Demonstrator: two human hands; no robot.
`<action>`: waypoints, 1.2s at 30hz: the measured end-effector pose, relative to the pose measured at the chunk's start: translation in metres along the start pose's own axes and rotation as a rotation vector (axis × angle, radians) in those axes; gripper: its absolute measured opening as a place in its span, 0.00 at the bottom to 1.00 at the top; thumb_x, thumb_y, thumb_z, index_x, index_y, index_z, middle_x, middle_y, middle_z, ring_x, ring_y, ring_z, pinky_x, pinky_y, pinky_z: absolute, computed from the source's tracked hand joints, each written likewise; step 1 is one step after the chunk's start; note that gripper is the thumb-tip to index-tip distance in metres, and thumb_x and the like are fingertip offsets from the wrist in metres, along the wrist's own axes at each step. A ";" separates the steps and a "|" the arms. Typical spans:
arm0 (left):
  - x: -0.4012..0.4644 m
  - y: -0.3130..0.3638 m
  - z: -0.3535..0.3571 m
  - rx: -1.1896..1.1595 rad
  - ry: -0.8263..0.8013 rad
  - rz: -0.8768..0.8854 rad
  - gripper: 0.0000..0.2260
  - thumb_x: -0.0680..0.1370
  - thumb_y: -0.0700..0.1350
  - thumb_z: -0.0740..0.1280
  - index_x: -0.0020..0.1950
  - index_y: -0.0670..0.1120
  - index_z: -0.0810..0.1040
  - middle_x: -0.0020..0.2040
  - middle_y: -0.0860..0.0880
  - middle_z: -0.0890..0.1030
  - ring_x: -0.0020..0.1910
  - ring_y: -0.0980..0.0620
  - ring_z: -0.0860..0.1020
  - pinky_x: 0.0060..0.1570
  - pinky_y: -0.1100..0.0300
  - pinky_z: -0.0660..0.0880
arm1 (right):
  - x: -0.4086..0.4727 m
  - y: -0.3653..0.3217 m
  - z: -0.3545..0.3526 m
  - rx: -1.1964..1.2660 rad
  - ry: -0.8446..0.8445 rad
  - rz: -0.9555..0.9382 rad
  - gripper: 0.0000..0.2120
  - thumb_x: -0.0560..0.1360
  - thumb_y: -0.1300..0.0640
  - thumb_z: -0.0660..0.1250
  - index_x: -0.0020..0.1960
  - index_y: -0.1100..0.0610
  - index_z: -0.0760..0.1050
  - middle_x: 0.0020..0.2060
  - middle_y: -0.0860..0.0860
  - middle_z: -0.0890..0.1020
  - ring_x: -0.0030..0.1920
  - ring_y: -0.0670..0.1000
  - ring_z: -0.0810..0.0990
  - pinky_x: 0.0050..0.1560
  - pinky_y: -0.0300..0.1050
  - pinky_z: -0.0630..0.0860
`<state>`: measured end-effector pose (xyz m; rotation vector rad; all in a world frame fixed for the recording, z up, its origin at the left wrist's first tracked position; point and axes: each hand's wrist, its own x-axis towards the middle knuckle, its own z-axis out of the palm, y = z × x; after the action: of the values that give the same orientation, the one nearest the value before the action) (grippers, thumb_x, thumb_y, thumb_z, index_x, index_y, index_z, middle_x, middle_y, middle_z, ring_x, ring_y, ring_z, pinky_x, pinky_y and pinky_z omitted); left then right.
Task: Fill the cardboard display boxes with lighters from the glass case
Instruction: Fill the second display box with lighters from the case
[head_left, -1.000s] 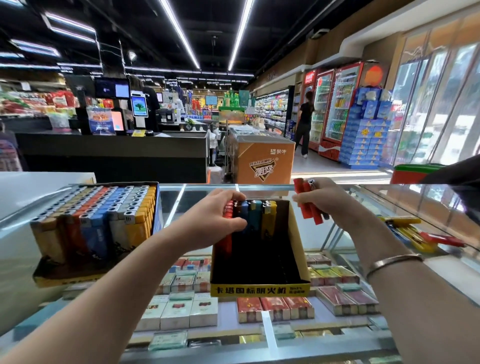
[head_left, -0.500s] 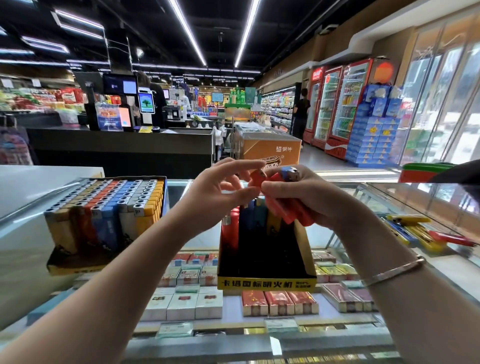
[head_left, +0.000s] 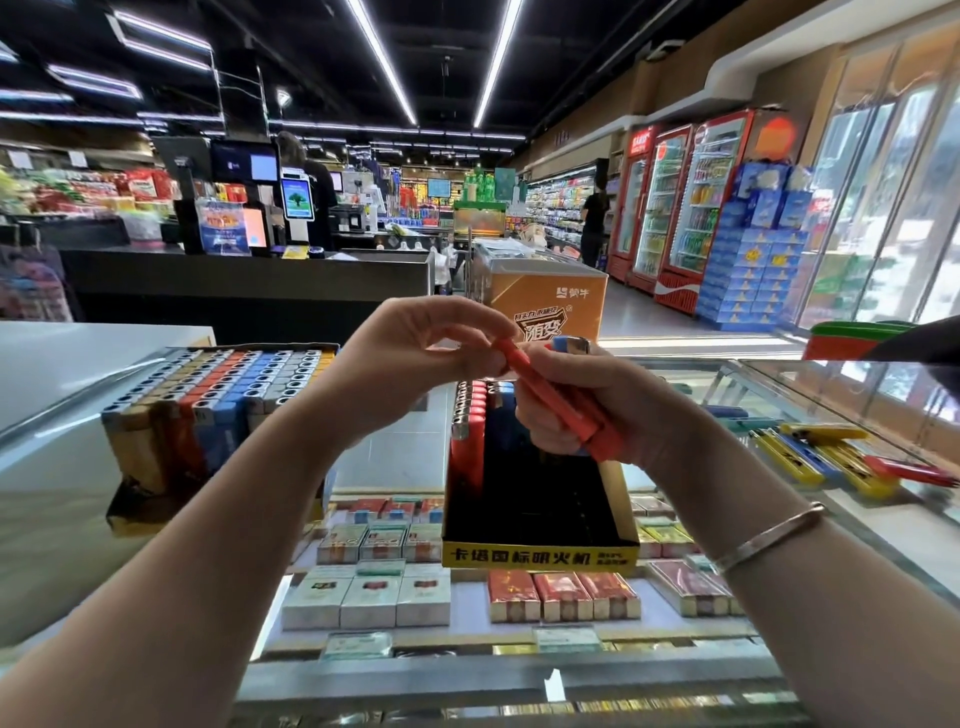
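Our right hand (head_left: 582, 405) grips a bundle of red plastic lighters (head_left: 563, 402), a blue one among them. Our left hand (head_left: 415, 358) pinches the top end of one red lighter in that bundle. Both hover over the half-filled yellow-fronted black cardboard display box (head_left: 540, 553) on the glass case top (head_left: 395, 457). A full cardboard box of mixed-colour lighters (head_left: 218, 405) sits left; loose yellow and red lighters (head_left: 831, 457) lie right.
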<state>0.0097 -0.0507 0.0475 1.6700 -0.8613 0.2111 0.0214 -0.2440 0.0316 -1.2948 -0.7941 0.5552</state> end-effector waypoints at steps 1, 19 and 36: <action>0.000 0.000 0.001 -0.005 -0.005 0.005 0.10 0.65 0.42 0.71 0.45 0.48 0.82 0.42 0.51 0.84 0.44 0.56 0.81 0.45 0.66 0.76 | 0.000 0.000 0.001 0.001 -0.004 0.005 0.13 0.69 0.49 0.71 0.35 0.57 0.74 0.25 0.52 0.75 0.22 0.47 0.69 0.23 0.37 0.64; -0.004 0.004 -0.005 0.454 -0.089 -0.013 0.06 0.67 0.47 0.73 0.42 0.52 0.82 0.37 0.56 0.82 0.37 0.60 0.80 0.39 0.70 0.74 | -0.007 0.003 -0.012 -1.197 0.865 -0.210 0.03 0.72 0.63 0.70 0.45 0.56 0.78 0.34 0.47 0.79 0.34 0.42 0.78 0.36 0.38 0.74; -0.007 0.003 0.002 0.957 -0.288 0.046 0.08 0.70 0.47 0.73 0.39 0.58 0.76 0.39 0.59 0.75 0.39 0.62 0.73 0.41 0.66 0.72 | -0.003 0.007 -0.016 -1.499 0.846 -0.047 0.08 0.73 0.55 0.69 0.52 0.54 0.79 0.35 0.49 0.76 0.38 0.52 0.76 0.39 0.42 0.67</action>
<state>0.0022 -0.0497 0.0456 2.6156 -1.1005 0.4729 0.0326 -0.2549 0.0228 -2.5609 -0.4184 -0.8445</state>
